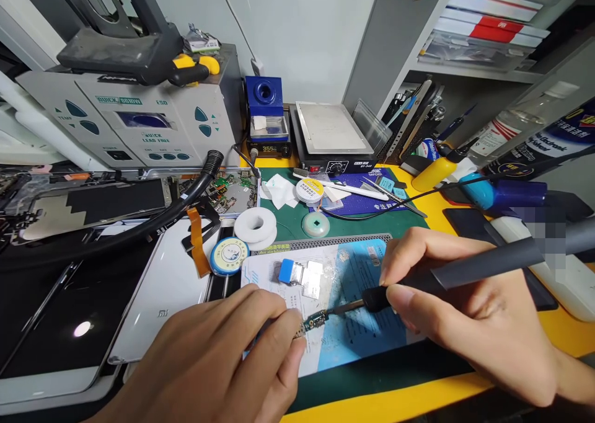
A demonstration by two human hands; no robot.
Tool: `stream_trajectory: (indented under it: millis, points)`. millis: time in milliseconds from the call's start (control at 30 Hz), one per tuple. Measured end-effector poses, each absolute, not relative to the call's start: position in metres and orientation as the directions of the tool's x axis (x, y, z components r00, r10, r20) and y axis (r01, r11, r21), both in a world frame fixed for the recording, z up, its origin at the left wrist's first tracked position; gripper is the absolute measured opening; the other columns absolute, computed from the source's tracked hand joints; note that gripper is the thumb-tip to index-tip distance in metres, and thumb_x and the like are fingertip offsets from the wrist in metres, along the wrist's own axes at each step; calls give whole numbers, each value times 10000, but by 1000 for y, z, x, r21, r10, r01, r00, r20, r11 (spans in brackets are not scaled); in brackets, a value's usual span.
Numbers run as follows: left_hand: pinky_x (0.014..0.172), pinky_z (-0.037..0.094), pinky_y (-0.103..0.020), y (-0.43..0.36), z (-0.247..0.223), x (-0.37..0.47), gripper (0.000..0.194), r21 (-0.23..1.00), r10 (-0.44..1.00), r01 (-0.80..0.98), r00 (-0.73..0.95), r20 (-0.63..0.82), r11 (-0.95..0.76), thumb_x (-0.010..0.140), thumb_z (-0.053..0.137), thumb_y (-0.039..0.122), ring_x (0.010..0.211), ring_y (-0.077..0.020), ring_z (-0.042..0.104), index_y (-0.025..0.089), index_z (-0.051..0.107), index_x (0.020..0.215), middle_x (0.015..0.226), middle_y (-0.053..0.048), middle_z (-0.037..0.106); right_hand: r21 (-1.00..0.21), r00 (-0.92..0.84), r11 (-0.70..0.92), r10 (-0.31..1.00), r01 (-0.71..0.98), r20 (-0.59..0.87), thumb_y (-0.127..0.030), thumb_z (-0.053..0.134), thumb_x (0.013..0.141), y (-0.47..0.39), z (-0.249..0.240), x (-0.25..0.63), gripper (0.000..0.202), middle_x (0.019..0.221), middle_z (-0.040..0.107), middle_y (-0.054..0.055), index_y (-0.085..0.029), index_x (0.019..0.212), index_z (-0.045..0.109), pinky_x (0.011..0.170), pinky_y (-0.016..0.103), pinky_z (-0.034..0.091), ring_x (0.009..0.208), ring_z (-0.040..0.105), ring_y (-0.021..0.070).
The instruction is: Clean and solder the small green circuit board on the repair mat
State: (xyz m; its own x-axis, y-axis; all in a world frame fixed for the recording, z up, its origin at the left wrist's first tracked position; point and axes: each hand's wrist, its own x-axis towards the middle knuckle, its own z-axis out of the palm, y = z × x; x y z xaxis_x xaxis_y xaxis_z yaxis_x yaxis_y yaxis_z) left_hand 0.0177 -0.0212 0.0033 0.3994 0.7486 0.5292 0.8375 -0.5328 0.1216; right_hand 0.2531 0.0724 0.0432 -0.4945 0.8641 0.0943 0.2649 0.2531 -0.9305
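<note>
A small circuit board (317, 320) is pinched by its left end in my left hand (232, 348), whose fingers are closed and hide part of it. My right hand (465, 311) grips a black-handled soldering iron (374, 299) like a pen. The iron's thin metal tip points left and reaches the board's right end; whether it touches cannot be told. Both hands are over a white and blue printed mat (353, 342). On this mat, just above the board, lies a small metal part (312, 279) with a blue tab (286, 270).
Behind the mat are a white spool (255, 224), a blue round tin (229, 255) and a pale green disc (315, 224). A hot-air station (153, 125) and phones (162, 286) stand left. The iron's station (268, 144) and a hot plate (332, 128) stand at the back; bottles (434, 173) at right.
</note>
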Motion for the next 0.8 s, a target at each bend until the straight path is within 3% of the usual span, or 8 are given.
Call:
stream_trajectory:
  millis: [333,567,800]
  points:
    - [546,391,-364,-20,1,15,82,122,755,833,414,509,-539,942,570,172,688,-181,623,214,631,974,811,8,662,-945,-469,202,881,256,61,-222,674,863,74,42,252,152,533,556,-40,-236,716,636,357,186,397,413,472,104]
    - [523,341,-371,-20,6,16,113,133,759,831,411,505,-539,941,567,151,689,-181,626,210,646,997,820,6,663,-896,-558,338,819,288,130,-187,692,833,72,42,251,104,567,596,-35,-266,769,668,385,219,414,440,511,126]
    - [513,319,-371,-19,8,17,111,157,761,821,414,499,-549,940,567,140,654,-171,602,201,647,988,796,8,652,-898,-557,330,821,292,121,-194,678,849,70,39,251,107,560,590,-33,-267,773,658,387,233,407,443,512,135]
